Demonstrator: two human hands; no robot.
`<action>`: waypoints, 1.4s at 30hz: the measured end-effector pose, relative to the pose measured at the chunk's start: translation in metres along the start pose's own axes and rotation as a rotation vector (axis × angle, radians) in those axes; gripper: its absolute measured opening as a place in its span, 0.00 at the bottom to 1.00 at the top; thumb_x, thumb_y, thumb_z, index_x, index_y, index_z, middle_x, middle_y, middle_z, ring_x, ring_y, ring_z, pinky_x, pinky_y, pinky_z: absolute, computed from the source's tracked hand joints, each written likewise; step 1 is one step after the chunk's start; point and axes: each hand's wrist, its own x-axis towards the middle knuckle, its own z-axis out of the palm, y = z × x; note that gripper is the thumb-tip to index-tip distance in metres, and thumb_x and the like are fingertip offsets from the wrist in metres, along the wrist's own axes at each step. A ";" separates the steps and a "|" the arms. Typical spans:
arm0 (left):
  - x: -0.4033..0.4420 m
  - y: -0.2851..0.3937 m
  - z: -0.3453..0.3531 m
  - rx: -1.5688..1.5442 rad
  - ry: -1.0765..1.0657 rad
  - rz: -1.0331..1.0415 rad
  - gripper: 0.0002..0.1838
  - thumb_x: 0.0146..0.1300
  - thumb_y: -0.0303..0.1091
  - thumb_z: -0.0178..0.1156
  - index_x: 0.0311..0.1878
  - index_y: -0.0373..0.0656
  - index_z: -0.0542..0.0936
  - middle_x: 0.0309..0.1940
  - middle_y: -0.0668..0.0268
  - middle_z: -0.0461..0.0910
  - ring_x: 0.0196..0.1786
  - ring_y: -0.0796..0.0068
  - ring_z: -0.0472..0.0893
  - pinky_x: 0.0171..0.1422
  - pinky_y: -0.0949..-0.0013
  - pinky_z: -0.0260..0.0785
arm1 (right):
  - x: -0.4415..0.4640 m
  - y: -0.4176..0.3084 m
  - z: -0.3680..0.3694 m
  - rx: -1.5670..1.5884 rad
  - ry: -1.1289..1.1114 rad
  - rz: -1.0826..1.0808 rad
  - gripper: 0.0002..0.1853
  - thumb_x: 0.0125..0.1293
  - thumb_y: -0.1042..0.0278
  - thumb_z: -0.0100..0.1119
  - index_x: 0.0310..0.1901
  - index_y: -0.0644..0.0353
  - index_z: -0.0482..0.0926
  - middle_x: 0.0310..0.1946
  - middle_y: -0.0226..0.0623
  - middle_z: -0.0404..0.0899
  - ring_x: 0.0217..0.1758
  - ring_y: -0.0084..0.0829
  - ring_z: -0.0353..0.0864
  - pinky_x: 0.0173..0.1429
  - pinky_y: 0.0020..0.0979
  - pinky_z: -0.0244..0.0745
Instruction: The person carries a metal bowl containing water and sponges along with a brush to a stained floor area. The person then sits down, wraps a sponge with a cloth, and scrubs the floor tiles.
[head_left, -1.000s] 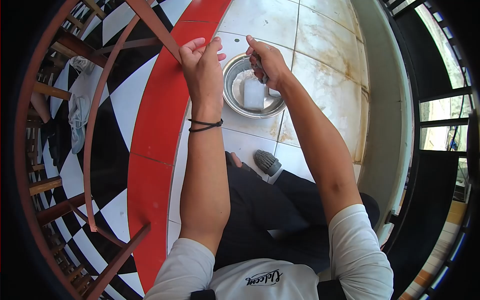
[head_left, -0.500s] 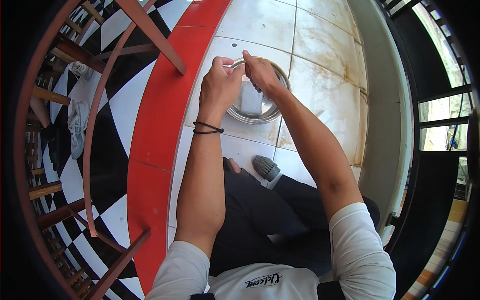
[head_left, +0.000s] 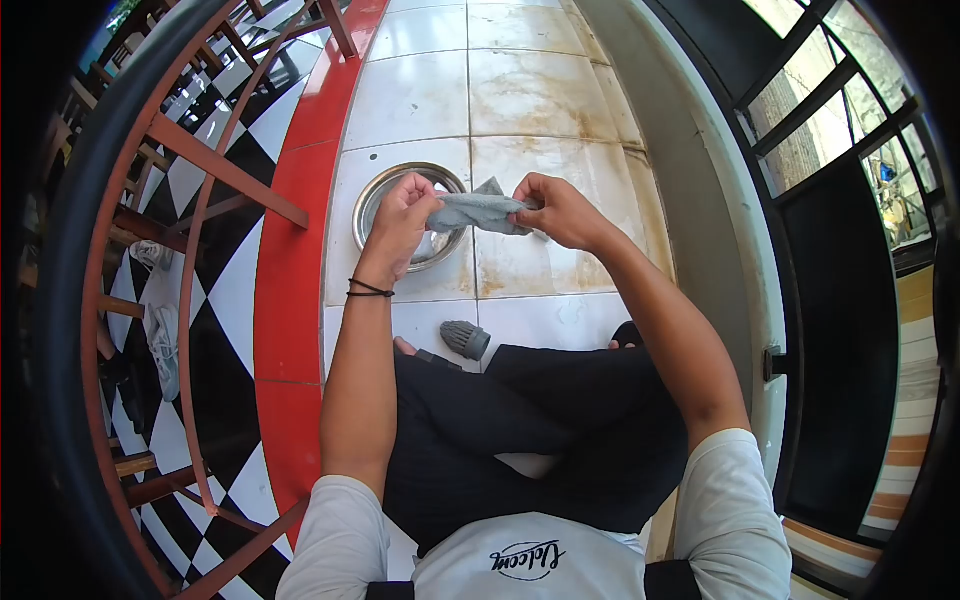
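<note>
A grey cloth (head_left: 478,212) is stretched between my two hands, bunched in the middle with one corner sticking up. My left hand (head_left: 403,222) pinches its left end, over the round metal bowl (head_left: 362,238). At the other end, my right hand (head_left: 562,212) grips the cloth with its fingers closed, above the white tiles. The bowl rests on the floor, and my left hand and the cloth cover much of its inside.
A grey ribbed object (head_left: 465,339) lies on the tiles by my crossed legs. On the left stands a reddish-brown metal frame (head_left: 235,178), with white shoes (head_left: 162,340) beyond it. A low wall (head_left: 700,190) and black gate run along the right.
The cloth, earlier bunched in my right hand, is now spread between both hands. My hands have moved apart, and the view has shifted so the bowl appears further left.
</note>
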 end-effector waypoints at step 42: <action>0.007 -0.025 0.051 1.060 -0.106 0.272 0.11 0.56 0.39 0.68 0.37 0.45 0.80 0.31 0.56 0.83 0.39 0.52 0.82 0.45 0.54 0.73 | -0.054 0.056 -0.034 -0.731 0.076 0.114 0.11 0.60 0.62 0.67 0.37 0.61 0.83 0.33 0.47 0.84 0.40 0.51 0.83 0.45 0.47 0.75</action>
